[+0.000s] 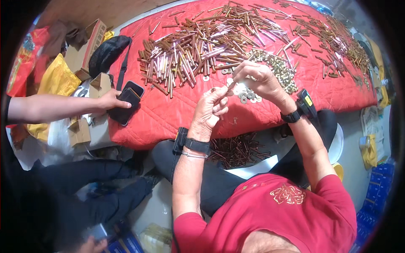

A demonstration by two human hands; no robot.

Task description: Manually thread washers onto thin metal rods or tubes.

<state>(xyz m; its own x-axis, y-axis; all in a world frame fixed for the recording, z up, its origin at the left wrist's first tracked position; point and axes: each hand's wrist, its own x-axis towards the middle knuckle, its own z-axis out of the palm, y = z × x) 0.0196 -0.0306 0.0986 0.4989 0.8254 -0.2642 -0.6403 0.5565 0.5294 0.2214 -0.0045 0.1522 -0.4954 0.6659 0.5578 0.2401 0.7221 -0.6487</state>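
My left hand (pixel 209 109) and my right hand (pixel 258 81) meet in front of me, the fingertips of both pinching a slim brown piece (pixel 231 86) held between them above the red quilted surface (pixel 162 116); my fingers hide much of it, so I cannot tell its exact form. Just beyond and below my right hand lie loose grey and pale washers (pixel 244 99), and beside its far side spreads a heap of small brass-and-white pieces (pixel 280 71). Beyond both hands is a large pile of coppery rods (pixel 190 52), shiny and brown ones mixed, with another spread of rods (pixel 337 46) farther off to the right. Nearer me, lower than my hands, sits a dark pile of rods (pixel 238 149). Well to the left of my left hand, another person's hand (pixel 112 101) grips a flat black case (pixel 122 110), near a black bag (pixel 105 55).
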